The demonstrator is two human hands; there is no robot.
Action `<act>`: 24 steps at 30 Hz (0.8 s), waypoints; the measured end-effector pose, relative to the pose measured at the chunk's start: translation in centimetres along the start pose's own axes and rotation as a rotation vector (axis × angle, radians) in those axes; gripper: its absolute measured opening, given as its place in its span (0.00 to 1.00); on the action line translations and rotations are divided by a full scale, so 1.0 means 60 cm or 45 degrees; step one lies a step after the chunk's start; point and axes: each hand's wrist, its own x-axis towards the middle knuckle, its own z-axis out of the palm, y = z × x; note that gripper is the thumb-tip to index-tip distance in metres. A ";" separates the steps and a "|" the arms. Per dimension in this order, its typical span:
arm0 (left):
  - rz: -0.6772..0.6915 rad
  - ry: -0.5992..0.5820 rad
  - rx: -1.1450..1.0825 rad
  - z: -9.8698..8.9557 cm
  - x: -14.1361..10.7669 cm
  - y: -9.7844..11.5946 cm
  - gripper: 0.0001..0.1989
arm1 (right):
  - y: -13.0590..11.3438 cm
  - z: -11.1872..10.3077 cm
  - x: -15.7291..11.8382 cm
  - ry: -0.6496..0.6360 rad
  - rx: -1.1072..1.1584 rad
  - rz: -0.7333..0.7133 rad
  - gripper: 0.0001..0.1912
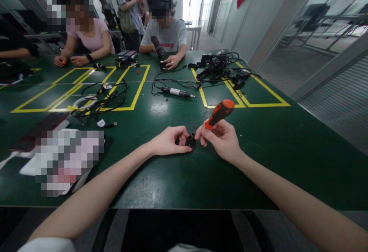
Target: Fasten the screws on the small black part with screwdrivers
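Near the middle of the green table (pixel 161 183), my left hand (pixel 172 141) has its thumb and fingers closed round a small black round part (pixel 191 140), which rests at the tabletop. A short cylinder rises from the top of that part. Just to its right, my right hand (pixel 220 139) holds a screwdriver with an orange and black handle (pixel 220 113). The handle tilts up and to the right out of the fingers. The screwdriver's shaft and tip cannot be made out. The right fingertips are very close to the black part.
Beyond my hands lies a silver and black pen-shaped tool (pixel 176 92) with a cable. Black cables are piled at back right (pixel 215 66) and left (pixel 115 95). Phones and a blurred flat object (pixel 69 164) lie at left. Two people sit across the table, one holding a power tool (pixel 156 46).
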 end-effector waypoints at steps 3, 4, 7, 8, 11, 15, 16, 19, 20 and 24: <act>0.014 -0.004 0.004 0.000 0.001 -0.003 0.17 | -0.003 0.000 0.002 0.029 -0.031 0.002 0.19; 0.017 -0.007 0.003 0.000 0.001 -0.003 0.16 | -0.003 -0.001 0.003 0.038 -0.026 -0.006 0.18; 0.021 -0.009 -0.003 0.000 0.001 -0.003 0.16 | -0.003 -0.001 0.005 0.022 0.002 -0.017 0.19; 0.019 -0.008 -0.002 0.000 0.001 -0.002 0.16 | -0.002 -0.001 0.005 0.012 0.011 -0.012 0.19; 0.003 -0.004 0.008 -0.001 0.001 0.001 0.16 | 0.001 -0.002 0.003 -0.008 0.041 -0.003 0.18; 0.005 0.002 0.000 -0.001 0.000 0.003 0.16 | 0.004 -0.002 -0.001 -0.015 0.046 -0.028 0.16; 0.005 0.001 -0.003 -0.001 0.000 0.003 0.16 | 0.004 -0.002 -0.001 -0.007 0.030 -0.026 0.17; -0.002 -0.005 -0.012 -0.001 0.001 0.003 0.15 | 0.000 -0.002 0.001 0.020 -0.017 -0.017 0.18; -0.002 -0.008 -0.013 -0.001 0.001 0.003 0.15 | -0.001 -0.002 0.002 0.024 -0.022 -0.019 0.18; -0.005 -0.022 0.003 -0.001 0.001 0.004 0.13 | -0.002 -0.003 0.004 -0.001 0.021 -0.003 0.18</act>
